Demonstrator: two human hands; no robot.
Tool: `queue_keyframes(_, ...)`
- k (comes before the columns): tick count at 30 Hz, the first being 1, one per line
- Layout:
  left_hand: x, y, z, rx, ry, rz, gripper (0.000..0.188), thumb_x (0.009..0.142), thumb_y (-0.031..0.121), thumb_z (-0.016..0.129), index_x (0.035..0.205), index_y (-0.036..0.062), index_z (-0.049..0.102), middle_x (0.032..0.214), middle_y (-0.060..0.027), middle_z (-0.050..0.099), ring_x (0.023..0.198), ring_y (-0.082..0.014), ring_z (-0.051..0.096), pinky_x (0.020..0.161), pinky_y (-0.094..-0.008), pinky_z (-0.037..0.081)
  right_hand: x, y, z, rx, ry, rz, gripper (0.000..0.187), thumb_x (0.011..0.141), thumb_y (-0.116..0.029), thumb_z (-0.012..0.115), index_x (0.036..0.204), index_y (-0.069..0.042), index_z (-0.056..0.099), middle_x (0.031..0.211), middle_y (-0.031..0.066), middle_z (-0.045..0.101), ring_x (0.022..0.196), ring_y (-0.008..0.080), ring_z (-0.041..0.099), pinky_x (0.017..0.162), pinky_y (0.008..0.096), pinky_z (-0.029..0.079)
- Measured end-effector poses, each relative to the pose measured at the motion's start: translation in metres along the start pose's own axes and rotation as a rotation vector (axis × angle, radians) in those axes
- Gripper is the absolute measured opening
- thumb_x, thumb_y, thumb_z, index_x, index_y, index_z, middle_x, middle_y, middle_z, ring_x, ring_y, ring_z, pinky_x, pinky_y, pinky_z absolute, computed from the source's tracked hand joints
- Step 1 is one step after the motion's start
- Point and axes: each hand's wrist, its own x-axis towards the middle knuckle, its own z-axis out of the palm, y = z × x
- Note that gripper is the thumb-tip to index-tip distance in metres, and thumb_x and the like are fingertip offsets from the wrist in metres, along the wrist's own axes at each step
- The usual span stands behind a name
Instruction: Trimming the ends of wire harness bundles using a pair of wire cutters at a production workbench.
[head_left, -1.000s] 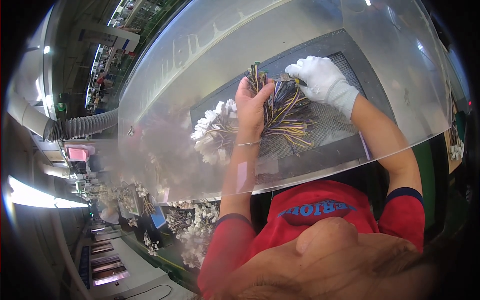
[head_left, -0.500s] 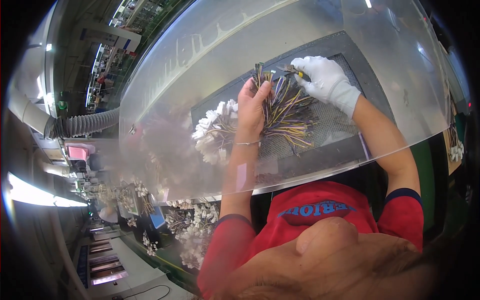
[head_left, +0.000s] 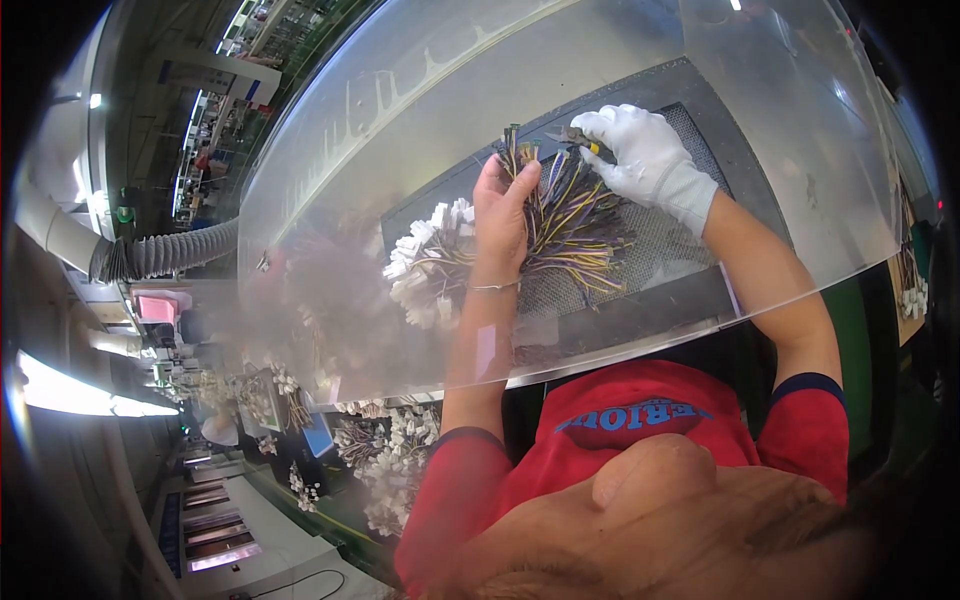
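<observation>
Left hand: the bare left hand [head_left: 503, 215] has a closed grip round a wire bundle [head_left: 560, 225], holding its cut ends upright.
Right hand: the gloved right hand [head_left: 648, 155] is clenched on a small cutter [head_left: 572, 136], tips beside the wire ends.
Wires: multicoloured, fanning over the mesh pad [head_left: 690, 240]; white connectors [head_left: 430, 265] hang to the left.
Risk: I reckon the blade could nick the bare fingers, since they sit so close.
Room: the clear shield [head_left: 400, 130] arches overhead; the bench [head_left: 650, 320] edge lies near the body, so space is tight.
</observation>
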Motion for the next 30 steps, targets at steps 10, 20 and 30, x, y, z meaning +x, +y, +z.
queue_keyframes(10,-0.0025,-0.004,0.004,0.219,0.097,0.142,0.019,0.082,0.003,0.071,0.096,0.0035,0.059,0.088,-0.0001,0.062,0.08,-0.007,0.056,0.073,-0.022,0.045,-0.0013,-0.0016,0.005,0.073,0.103,0.073,0.031,0.083,-0.024,0.062,0.11,-0.008,0.06,0.098,0.0138,0.062,0.092,0.0328,0.059,0.081,0.0419,0.048)
queue_keyframes(20,-0.0055,-0.0052,0.0042,0.344,0.139,0.206,0.016,0.082,0.004,0.071,0.095,0.0017,0.062,0.088,-0.0005,0.064,0.079,-0.007,0.057,0.073,-0.0218,0.046,-0.0009,-0.0024,0.0037,0.082,0.113,0.037,0.032,0.083,-0.024,0.062,0.11,-0.007,0.06,0.096,0.0135,0.062,0.092,0.0327,0.059,0.081,0.0424,0.048)
queue_keyframes(30,-0.0031,-0.0052,0.0021,0.093,0.05,0.073,0.019,0.083,0.002,0.069,0.101,-0.0002,0.062,0.092,-0.0021,0.064,0.08,-0.0088,0.06,0.072,-0.0221,0.049,0.002,0.0018,-0.0013,-0.047,0.031,-0.191,0.031,0.073,-0.017,0.068,0.103,-0.012,0.06,0.085,0.0068,0.059,0.085,0.0284,0.058,0.074,0.0401,0.048)
